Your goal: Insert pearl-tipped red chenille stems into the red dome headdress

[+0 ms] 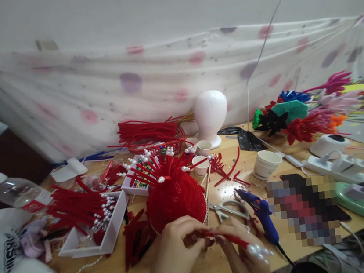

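My left hand [173, 252] and my right hand [240, 246] meet at the table's near edge. Between them they pinch a bundle of red chenille stems [231, 238], whose white pearl beads [258, 252] stick out to the right, past my right hand. Just behind my hands sits a round red headpiece [176, 199] covered in chenille, with pearl-tipped stems fanned out along its top and a pearl string at its lower rim. My fingers hide its near lower part. Scissors [232, 210] and a blue glue gun [261, 215] lie to the right of it.
A white tray [121, 219] of pearl-tipped red stems stands left, near a plastic bottle [19, 192]. Paper cups [266, 163] and a white foam head [211, 115] stand behind. Chenille flowers [296, 127], a power strip [334, 164] and a pixelated flat object are at right.
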`<state>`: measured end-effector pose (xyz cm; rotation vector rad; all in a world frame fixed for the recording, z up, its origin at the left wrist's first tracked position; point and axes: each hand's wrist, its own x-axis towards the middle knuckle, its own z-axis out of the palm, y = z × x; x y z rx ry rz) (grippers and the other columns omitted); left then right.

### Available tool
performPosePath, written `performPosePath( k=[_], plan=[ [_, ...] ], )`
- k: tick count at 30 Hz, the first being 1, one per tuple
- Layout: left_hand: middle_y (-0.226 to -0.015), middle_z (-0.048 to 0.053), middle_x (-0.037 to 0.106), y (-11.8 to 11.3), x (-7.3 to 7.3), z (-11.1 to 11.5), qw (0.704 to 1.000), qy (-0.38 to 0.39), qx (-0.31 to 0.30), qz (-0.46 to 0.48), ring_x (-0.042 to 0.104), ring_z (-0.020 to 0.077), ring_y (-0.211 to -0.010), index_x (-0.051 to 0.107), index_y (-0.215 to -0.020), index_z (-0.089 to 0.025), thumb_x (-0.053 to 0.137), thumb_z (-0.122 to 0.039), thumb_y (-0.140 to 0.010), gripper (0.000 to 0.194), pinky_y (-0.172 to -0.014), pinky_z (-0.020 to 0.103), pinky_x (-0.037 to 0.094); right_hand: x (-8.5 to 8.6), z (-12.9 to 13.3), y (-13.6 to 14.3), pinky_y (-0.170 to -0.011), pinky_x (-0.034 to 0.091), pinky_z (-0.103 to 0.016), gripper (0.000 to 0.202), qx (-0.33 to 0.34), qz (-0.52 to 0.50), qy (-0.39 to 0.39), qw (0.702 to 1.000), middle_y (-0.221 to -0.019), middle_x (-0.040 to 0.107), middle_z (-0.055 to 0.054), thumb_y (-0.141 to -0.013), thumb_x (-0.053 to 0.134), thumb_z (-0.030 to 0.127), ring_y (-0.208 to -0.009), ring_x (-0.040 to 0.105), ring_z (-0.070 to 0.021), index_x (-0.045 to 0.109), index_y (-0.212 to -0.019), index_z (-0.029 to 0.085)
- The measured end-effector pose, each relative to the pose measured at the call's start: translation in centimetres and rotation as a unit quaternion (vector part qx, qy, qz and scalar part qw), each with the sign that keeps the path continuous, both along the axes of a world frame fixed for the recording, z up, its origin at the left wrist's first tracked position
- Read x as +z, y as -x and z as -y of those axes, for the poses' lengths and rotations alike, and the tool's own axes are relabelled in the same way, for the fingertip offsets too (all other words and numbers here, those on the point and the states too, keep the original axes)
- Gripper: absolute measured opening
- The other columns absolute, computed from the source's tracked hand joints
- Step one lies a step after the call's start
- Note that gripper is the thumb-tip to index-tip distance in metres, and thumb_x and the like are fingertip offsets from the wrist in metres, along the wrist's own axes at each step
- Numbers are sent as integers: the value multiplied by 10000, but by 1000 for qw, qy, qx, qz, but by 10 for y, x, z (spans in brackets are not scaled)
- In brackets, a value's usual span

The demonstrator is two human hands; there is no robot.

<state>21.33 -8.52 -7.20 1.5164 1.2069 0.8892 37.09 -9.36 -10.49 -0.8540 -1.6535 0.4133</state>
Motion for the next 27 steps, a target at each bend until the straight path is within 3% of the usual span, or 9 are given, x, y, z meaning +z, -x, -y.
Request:
performPosePath(
  k=[4, 12, 16, 20, 24, 27],
  plan=[
    [-749, 52, 729, 12, -7, -1, 960, 202, -33, 189, 650, 140, -674, 750, -885, -136, 795, -313, -682, 273, -629, 230, 493, 0, 1, -3, -584, 516, -225, 144, -5, -37, -11, 999, -728, 655, 2, -903, 554, 138, -635, 623, -130, 645, -942, 243],
    [-611, 33, 697, 13, -17, 0, 895, 286, 11, 342, 603, 86, -513, 684, -691, -110, 920, -403, -475, 434, -512, 181, 447, 3, -3, 3, -622, 541, -218, 153, 21, -48, -25, 998, -751, 656, 7, -870, 605, 125, -669, 631, -130, 632, -962, 244],
    [-585, 24, 673, 6, -21, 0, 897, 277, 29, 343, 557, 67, -465, 676, -690, -108, 903, -451, -493, 457, -454, 165, 394, 3, -8, 6, -639, 543, -221, 184, 31, -38, -17, 999, -782, 651, 5, -857, 609, 102, -711, 641, -135, 635, -953, 256],
    [-615, 29, 665, 10, -28, -2, 923, 254, 27, 288, 560, 86, -494, 692, -736, -108, 879, -513, -500, 505, -459, 187, 407, 2, -12, 4, -685, 546, -231, 176, 10, -38, -12, 999, -813, 661, -9, -862, 588, 102, -769, 646, -147, 649, -925, 255],
    [-561, -6, 605, 25, -27, -2, 954, 157, 77, 242, 503, 68, -499, 653, -639, -123, 869, -470, -551, 418, -480, 177, 381, 4, -24, -2, -659, 538, -237, 117, -42, -62, 14, 997, -807, 670, -20, -864, 602, 154, -736, 646, -153, 670, -889, 246],
    [-569, -17, 574, 37, -21, -1, 968, 71, 82, 224, 489, 65, -525, 613, -564, -132, 846, -439, -606, 388, -502, 169, 383, 6, -44, -4, -651, 528, -269, 83, -70, -62, 71, 993, -815, 700, -42, -874, 607, 247, -703, 646, -167, 687, -870, 225]
  ],
)
